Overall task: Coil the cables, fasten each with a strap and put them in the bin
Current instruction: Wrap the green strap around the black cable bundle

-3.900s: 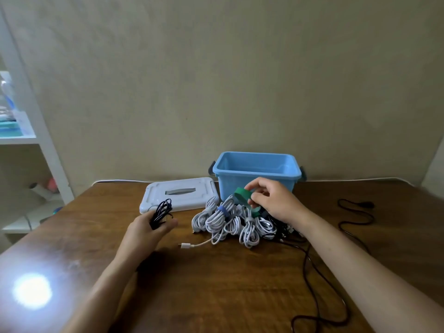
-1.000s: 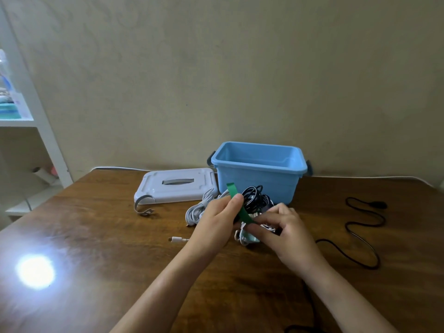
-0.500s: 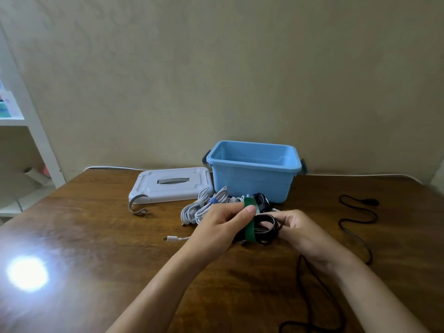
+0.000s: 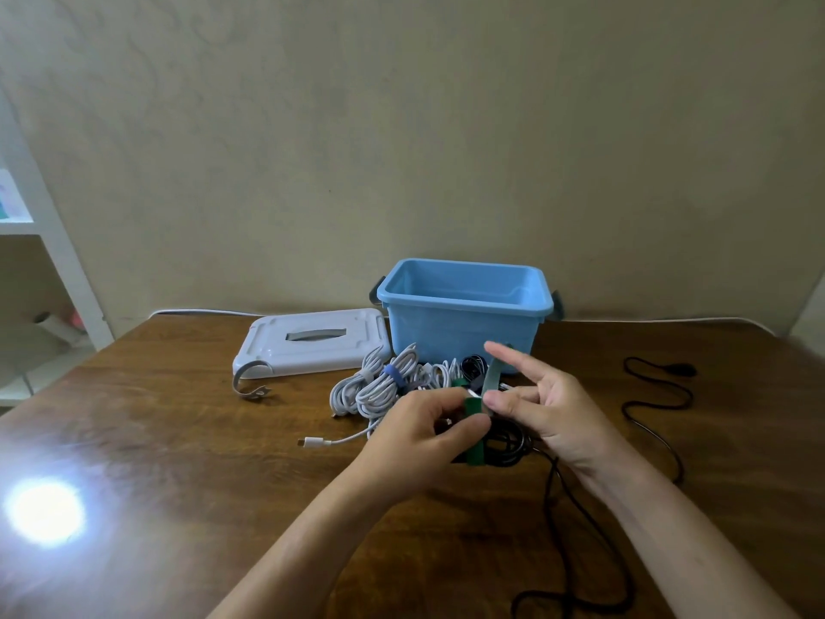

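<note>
My left hand (image 4: 422,433) grips a coiled black cable (image 4: 506,444) just above the table, its thumb pressing a green strap (image 4: 474,433) wrapped round the coil. My right hand (image 4: 542,402) pinches the strap's free end, which stands up blurred beside the raised index finger. Behind my hands lie several white coiled cables (image 4: 379,388) with straps on them. The blue bin (image 4: 464,306) stands open at the back, nothing visible inside.
The bin's white lid (image 4: 312,341) lies flat left of the bin, a loose grey strap (image 4: 247,386) in front of it. A loose black cable (image 4: 656,399) snakes over the right side of the wooden table (image 4: 178,484). A white shelf stands at far left.
My right hand has lifted the strap's free end up and over the black coil. My left hand keeps gripping the coil. Earlier, my right hand picked the green strap from the pile.
</note>
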Tool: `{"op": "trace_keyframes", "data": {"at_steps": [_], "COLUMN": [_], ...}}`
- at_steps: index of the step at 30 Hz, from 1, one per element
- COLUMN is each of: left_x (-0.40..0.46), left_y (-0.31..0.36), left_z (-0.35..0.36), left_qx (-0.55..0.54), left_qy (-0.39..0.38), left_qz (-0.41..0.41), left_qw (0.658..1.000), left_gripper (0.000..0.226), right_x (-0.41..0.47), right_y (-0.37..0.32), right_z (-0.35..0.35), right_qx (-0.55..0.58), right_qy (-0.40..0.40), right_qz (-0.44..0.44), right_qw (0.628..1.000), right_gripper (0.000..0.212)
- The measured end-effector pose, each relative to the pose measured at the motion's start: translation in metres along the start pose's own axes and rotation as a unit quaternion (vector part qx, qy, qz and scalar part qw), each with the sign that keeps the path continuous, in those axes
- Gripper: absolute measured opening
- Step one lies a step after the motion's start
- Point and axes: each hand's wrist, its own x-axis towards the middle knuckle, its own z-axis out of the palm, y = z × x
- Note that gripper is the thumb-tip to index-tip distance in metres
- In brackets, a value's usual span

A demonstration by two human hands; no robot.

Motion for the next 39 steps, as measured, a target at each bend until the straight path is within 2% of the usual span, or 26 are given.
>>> {"op": "trace_keyframes", "data": {"at_steps": [5,8,10,13,15,16,22,28,33,35,39], "left_x": [0.001,0.002,0.003,0.001,0.001,0.002,0.003,0.004,0.009,0.009,0.007], "left_y": [-0.002,-0.004,-0.006,-0.007,-0.007,-0.008,-0.009,-0.009,-0.012,-0.009,-0.006], "left_z": [0.002,0.001,0.003,0.005,0.007,0.007,0.011,0.013,0.009,0.008,0.007], "left_qx": [0.011,0.029,0.057,0.035,0.005,0.005,0.031,0.035,0.07,0.097,0.084], "left_qy": [-0.027,-0.04,-0.039,-0.011,0.014,0.022,0.017,0.004,-0.037,-0.058,-0.098], "left_qz": [-0.021,-0.032,-0.017,-0.018,-0.029,-0.033,-0.087,-0.101,-0.1,-0.091,-0.114], "left_qw": [0.999,0.998,0.997,0.999,0.999,0.999,0.996,0.994,0.992,0.989,0.985], "left_gripper": [0.034,0.032,0.024,0.007,0.011,0.012,0.014,0.012,0.012,0.021,0.02], "right_x": [0.002,0.003,0.002,0.0,-0.001,-0.001,0.003,0.001,0.0,-0.002,-0.007], "right_y": [0.002,0.004,0.003,0.001,0.001,0.002,0.009,0.006,0.003,0.001,-0.002], "right_z": [0.003,0.004,0.005,0.005,0.005,0.004,0.002,0.004,0.01,0.011,0.014], "right_qx": [0.02,-0.004,-0.026,-0.036,-0.038,-0.043,-0.055,-0.056,-0.078,-0.079,-0.079], "right_qy": [0.043,0.061,0.055,0.045,0.057,0.062,0.091,0.103,0.105,0.105,0.095], "right_qz": [0.003,0.006,0.009,-0.004,-0.015,-0.018,-0.03,-0.069,-0.097,-0.105,-0.115], "right_qw": [0.999,0.998,0.998,0.998,0.998,0.997,0.994,0.991,0.987,0.986,0.986], "right_gripper": [0.091,0.094,0.081,0.04,0.017,0.011,0.016,0.011,0.004,0.004,0.002]}}
